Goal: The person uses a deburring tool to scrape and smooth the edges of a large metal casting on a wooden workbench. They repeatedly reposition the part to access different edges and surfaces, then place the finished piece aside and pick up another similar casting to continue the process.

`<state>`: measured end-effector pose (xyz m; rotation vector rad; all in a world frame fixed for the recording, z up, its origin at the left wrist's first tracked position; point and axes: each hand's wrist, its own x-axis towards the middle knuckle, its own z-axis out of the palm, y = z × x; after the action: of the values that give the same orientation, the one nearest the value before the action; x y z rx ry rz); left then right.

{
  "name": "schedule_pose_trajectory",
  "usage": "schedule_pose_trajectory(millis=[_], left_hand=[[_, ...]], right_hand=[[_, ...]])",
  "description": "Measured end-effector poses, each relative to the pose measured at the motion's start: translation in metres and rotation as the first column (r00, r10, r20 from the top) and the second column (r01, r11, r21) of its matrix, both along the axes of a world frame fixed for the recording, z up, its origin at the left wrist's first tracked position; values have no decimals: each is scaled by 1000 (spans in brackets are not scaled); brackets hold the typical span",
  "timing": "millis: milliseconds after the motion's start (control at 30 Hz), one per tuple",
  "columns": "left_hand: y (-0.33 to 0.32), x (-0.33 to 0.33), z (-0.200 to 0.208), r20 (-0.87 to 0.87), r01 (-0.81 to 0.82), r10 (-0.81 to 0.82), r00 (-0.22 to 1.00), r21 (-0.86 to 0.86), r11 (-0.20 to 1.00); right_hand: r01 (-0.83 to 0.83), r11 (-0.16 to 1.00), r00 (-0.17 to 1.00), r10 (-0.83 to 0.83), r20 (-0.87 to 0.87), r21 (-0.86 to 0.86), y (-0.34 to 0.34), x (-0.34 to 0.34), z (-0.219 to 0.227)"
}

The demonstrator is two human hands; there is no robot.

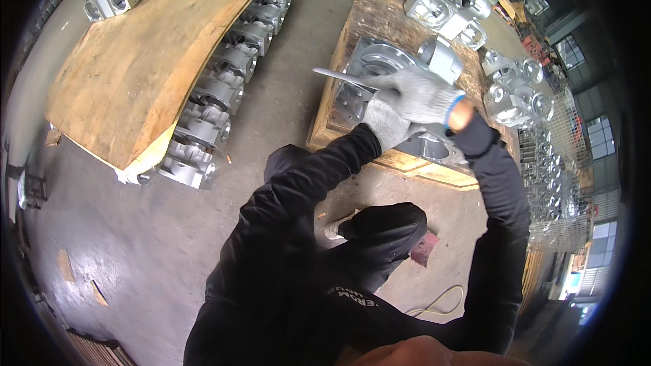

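Note:
My right hand [424,95], in a light grey knitted glove with a blue cuff edge, is closed around a long, slim grey metal tool that looks like a file [339,76]. The tool's rounded tip points left, over the casting. My left hand [386,120], gloved too, lies just under and against the right one; its fingers are hidden there. Below both hands is a silver metal casting [380,57] with a round, ringed recess, lying on a worn wooden crate top [369,7]. Part of a casting [434,147] also shows at the near side of my hands.
On the crate's far part stand a silver cylindrical part [442,59] and a bracket-like casting [434,10]. More castings [512,88] sit beyond its right edge, by a wire mesh cage [563,183]. At left, a plywood sheet [149,54] covers rows of castings [217,91].

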<state>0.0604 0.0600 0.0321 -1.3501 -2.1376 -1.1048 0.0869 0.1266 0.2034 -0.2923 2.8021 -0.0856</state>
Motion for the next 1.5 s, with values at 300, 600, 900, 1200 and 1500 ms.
schedule_pose_trajectory(millis=[300,600,900,1200,1500], left_hand=[[15,9,-29,460,74,-91,883,56,996],[22,4,-40,488,179,-221,844,132,975],[-115,6,-6,-364,48,-1,931,119,992],[-105,-71,59,-229,82,-70,971,42,996],[-60,-100,40,-94,143,-211,973,-470,871]], right_hand=[[66,995,963,-43,-265,77,-25,23,-24],[159,987,932,-148,-331,6,-38,16,-42],[86,825,750,-423,-508,-559,-2,74,-76],[578,-283,733,-232,639,-765,-78,94,-203],[349,-933,839,271,473,-85,-93,34,-236]])
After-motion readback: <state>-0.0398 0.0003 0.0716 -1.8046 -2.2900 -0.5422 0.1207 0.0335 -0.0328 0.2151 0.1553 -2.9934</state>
